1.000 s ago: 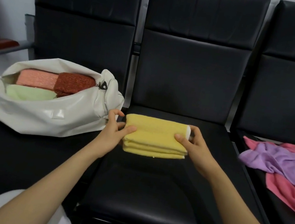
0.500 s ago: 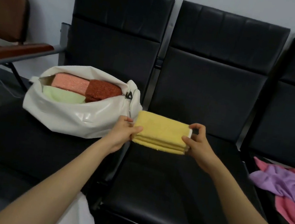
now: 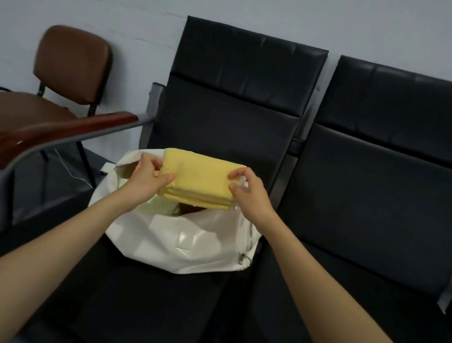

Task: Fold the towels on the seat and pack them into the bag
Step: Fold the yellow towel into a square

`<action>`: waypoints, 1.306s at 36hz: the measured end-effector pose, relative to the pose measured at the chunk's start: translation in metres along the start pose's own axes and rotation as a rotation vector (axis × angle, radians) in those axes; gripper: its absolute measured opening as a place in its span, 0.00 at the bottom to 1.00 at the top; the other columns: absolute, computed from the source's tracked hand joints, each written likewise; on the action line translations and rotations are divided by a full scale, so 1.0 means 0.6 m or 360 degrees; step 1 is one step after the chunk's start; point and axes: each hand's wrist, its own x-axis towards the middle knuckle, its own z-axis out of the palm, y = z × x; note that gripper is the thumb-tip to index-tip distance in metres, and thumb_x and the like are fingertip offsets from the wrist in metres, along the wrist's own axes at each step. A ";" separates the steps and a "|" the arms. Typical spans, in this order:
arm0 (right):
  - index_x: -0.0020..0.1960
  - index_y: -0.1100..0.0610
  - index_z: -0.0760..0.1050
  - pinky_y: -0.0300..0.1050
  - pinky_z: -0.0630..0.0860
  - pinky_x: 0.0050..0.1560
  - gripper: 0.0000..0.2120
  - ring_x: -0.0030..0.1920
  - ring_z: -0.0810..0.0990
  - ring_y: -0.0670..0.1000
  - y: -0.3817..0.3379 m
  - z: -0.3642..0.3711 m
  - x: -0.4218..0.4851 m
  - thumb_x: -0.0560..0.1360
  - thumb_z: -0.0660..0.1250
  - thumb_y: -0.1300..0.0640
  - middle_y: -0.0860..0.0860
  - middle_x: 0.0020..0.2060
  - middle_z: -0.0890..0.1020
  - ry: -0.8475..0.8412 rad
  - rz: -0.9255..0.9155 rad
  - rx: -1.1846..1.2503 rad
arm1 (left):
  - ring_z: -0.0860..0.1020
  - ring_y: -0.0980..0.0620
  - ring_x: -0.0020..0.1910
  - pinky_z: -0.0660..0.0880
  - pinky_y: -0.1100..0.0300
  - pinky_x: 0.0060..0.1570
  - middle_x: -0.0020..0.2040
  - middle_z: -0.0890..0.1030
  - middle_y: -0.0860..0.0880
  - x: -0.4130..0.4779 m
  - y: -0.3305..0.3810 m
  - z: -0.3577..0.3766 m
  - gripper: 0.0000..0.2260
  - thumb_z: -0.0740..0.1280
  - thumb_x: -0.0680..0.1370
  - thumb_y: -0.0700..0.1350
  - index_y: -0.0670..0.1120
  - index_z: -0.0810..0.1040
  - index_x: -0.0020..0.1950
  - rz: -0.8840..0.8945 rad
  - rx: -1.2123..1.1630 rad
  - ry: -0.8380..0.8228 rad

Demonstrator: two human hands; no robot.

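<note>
The left hand [image 3: 144, 180] and right hand [image 3: 248, 194] each pinch one end of the folded yellow towel [image 3: 199, 180]. It sits mid-frame, over the open white shiny bag [image 3: 177, 241] on the black padded seat [image 3: 139, 291].

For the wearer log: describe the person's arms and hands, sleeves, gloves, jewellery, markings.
Both arms are bare along their visible length: neither the left arm nor the right arm shows a sleeve. The left hand and right hand are ungloved. No watch, bracelet, ring, tattoo or cable is visible.

The yellow towel [image 3: 199, 179] hides most of what lies in the bag [image 3: 176, 247]; the right-hand black seat [image 3: 393, 199] is cut off.
</note>
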 end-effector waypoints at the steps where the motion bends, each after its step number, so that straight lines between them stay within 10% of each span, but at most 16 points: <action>1: 0.58 0.53 0.72 0.44 0.74 0.43 0.08 0.48 0.77 0.57 0.001 0.009 0.012 0.79 0.62 0.59 0.58 0.58 0.74 -0.0032 0.0002 -0.0018 | 0.71 0.48 0.55 0.72 0.52 0.55 0.56 0.70 0.45 0.010 -0.005 -0.004 0.15 0.67 0.78 0.43 0.46 0.61 0.56 -0.0007 0.0033 -0.0007; 6: 0.51 0.48 0.70 0.38 0.69 0.36 0.06 0.37 0.72 0.48 0.014 0.039 0.054 0.77 0.65 0.56 0.52 0.45 0.71 -0.0210 0.0057 -0.0211 | 0.72 0.44 0.55 0.69 0.54 0.52 0.54 0.68 0.44 0.044 -0.042 0.001 0.16 0.65 0.79 0.41 0.42 0.58 0.58 -0.0041 0.0265 0.0003; 14: 0.52 0.51 0.71 0.43 0.70 0.46 0.07 0.47 0.75 0.54 0.033 0.084 0.064 0.75 0.66 0.57 0.54 0.59 0.69 -0.0237 0.0146 -0.0463 | 0.73 0.40 0.60 0.70 0.55 0.50 0.66 0.69 0.38 0.063 -0.063 0.021 0.35 0.66 0.79 0.43 0.38 0.45 0.75 -0.0498 0.0358 -0.0141; 17: 0.46 0.48 0.70 0.40 0.67 0.35 0.07 0.42 0.76 0.52 0.034 0.078 0.065 0.72 0.67 0.56 0.56 0.56 0.74 -0.0215 0.0201 -0.0452 | 0.73 0.40 0.61 0.71 0.55 0.50 0.64 0.69 0.41 0.053 -0.052 0.022 0.37 0.66 0.78 0.44 0.39 0.44 0.76 -0.0550 0.0523 -0.0281; 21: 0.47 0.49 0.71 0.39 0.64 0.32 0.06 0.42 0.74 0.52 0.042 0.076 0.059 0.73 0.67 0.56 0.55 0.56 0.75 -0.0132 0.0243 -0.0487 | 0.70 0.44 0.57 0.71 0.53 0.53 0.60 0.68 0.43 0.027 -0.063 0.040 0.16 0.70 0.74 0.38 0.44 0.67 0.57 0.0155 0.0818 0.0136; 25: 0.50 0.52 0.73 0.41 0.69 0.39 0.06 0.45 0.75 0.53 0.044 0.078 0.054 0.74 0.66 0.57 0.55 0.59 0.73 -0.0020 0.0308 -0.0420 | 0.75 0.49 0.49 0.71 0.57 0.49 0.50 0.76 0.50 -0.006 -0.049 0.070 0.04 0.67 0.77 0.46 0.48 0.75 0.50 0.0659 0.0586 -0.0198; 30: 0.47 0.49 0.73 0.49 0.77 0.48 0.03 0.44 0.78 0.54 0.044 0.071 0.052 0.75 0.66 0.51 0.57 0.52 0.77 -0.0029 0.0359 -0.0164 | 0.72 0.53 0.56 0.68 0.61 0.54 0.59 0.72 0.53 -0.026 -0.027 0.096 0.28 0.72 0.70 0.62 0.52 0.73 0.66 0.0555 0.0748 -0.0408; 37: 0.62 0.44 0.67 0.53 0.76 0.58 0.14 0.54 0.78 0.54 0.025 0.065 0.040 0.77 0.58 0.47 0.48 0.51 0.77 -0.0101 0.0394 0.0169 | 0.76 0.48 0.41 0.67 0.57 0.37 0.40 0.76 0.51 -0.027 -0.020 0.117 0.13 0.71 0.72 0.58 0.52 0.71 0.40 0.0513 0.0697 -0.0114; 43: 0.64 0.57 0.62 0.42 0.80 0.49 0.15 0.48 0.84 0.52 0.007 0.048 0.022 0.79 0.57 0.66 0.54 0.57 0.77 -0.0178 0.0502 0.0956 | 0.78 0.46 0.39 0.72 0.52 0.39 0.37 0.81 0.47 -0.009 -0.030 0.107 0.10 0.69 0.74 0.50 0.43 0.79 0.42 0.0256 0.0338 0.0019; 47: 0.60 0.57 0.73 0.39 0.75 0.52 0.14 0.50 0.79 0.47 0.026 0.035 0.031 0.78 0.55 0.67 0.49 0.55 0.79 0.0002 0.0099 -0.0199 | 0.78 0.50 0.41 0.72 0.57 0.40 0.41 0.82 0.48 0.001 -0.036 0.088 0.08 0.69 0.76 0.46 0.43 0.81 0.51 0.0157 0.0132 -0.0045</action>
